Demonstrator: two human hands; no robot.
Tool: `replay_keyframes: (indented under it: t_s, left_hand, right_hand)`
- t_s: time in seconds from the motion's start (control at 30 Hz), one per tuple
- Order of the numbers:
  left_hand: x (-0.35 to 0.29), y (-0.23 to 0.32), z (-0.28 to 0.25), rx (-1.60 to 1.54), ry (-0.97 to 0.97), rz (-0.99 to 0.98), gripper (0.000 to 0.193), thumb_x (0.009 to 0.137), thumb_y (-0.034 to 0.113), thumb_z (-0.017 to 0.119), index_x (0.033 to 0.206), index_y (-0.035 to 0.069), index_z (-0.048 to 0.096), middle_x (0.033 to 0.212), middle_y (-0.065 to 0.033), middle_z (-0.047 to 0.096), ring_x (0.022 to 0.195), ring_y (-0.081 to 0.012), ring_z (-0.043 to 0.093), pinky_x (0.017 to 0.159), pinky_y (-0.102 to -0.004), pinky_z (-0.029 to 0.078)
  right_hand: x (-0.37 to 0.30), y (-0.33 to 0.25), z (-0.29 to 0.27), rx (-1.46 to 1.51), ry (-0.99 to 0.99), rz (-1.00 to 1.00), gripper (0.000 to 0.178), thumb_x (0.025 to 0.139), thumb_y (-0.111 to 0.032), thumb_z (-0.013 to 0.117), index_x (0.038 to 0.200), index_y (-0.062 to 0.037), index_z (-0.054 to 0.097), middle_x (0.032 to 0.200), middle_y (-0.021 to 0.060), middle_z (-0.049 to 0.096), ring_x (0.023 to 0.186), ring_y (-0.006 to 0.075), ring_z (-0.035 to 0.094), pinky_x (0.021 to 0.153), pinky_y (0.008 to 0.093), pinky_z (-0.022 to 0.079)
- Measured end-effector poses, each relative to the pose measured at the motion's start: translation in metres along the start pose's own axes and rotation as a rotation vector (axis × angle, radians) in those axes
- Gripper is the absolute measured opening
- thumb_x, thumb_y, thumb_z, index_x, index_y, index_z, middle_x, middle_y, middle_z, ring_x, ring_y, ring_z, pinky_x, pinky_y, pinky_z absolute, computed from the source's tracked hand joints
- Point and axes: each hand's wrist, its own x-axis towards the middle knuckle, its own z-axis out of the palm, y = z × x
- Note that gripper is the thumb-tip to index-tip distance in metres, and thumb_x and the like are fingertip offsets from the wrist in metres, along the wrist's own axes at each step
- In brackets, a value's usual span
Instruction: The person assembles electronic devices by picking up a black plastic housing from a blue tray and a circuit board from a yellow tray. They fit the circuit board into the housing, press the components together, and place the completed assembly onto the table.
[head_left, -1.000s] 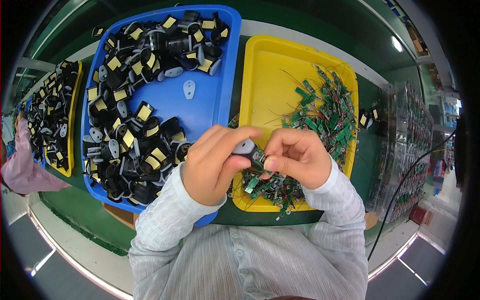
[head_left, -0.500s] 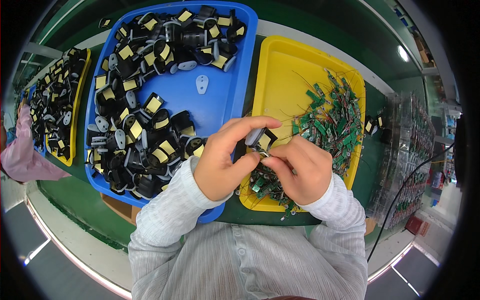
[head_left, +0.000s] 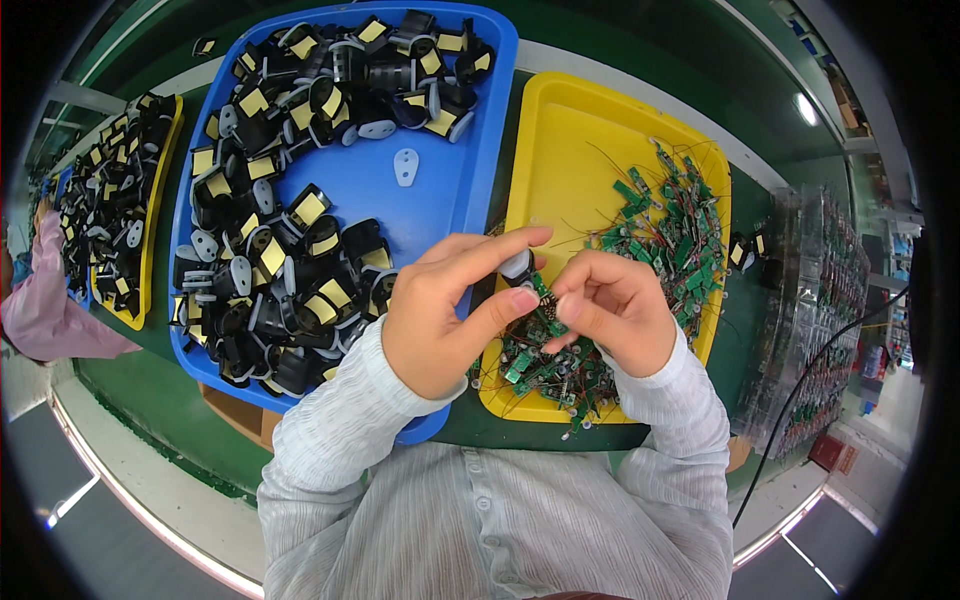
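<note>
Left hand [head_left: 440, 315]: thumb and index finger closed around a small black casing with grey end [head_left: 517, 266], held up over the near left part of the yellow tray [head_left: 560, 150]. Right hand [head_left: 620, 315]: fingers curled, thumb and index tips nearly together, right beside a small dark coiled part [head_left: 549, 302] at the casing; can't tell if they actually pinch it, too small and partly covered. Yellow tray has green circuit boards [head_left: 680, 250] with thin wires, piled right and near side. Blue tray [head_left: 440, 210] to the left: heap of black casings [head_left: 265, 250] with yellow patches, one loose grey plate [head_left: 405, 168]. Both trays on green counter [head_left: 590, 435]. Far left: another person's pink sleeve [head_left: 60, 300].
</note>
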Motion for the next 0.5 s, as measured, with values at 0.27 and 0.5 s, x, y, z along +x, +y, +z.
replay_keyframes:
  t_s: [0.27,0.5]
  left_hand:
    - [-0.001,-0.004,0.004,0.262,0.157,0.109,0.037,0.073,0.018,0.067,0.108,0.008,0.062,0.093,-0.0118,0.064,0.091,-0.0285,0.059,0.081,-0.0353,0.042]
    - [0.004,-0.002,-0.008,0.589,0.236,0.193,0.049,0.077,0.033,0.063,0.118,0.008,0.053,0.109,-0.0119,0.059,0.113,-0.0343,0.045,0.089,-0.0449,0.036]
  right_hand:
    - [0.002,0.004,0.006,-0.430,0.055,-0.217,0.013,0.081,-0.004,0.059,0.092,0.0030,0.057,0.085,0.0096,0.058,0.075,0.0163,0.060,0.064,0.0264,0.051]
    - [0.013,-0.020,0.000,-1.064,0.244,-0.531,0.013,0.071,0.003,0.062,0.083,-0.0008,0.061,0.069,0.0114,0.057,0.061,0.0233,0.059,0.055,0.0292,0.046]
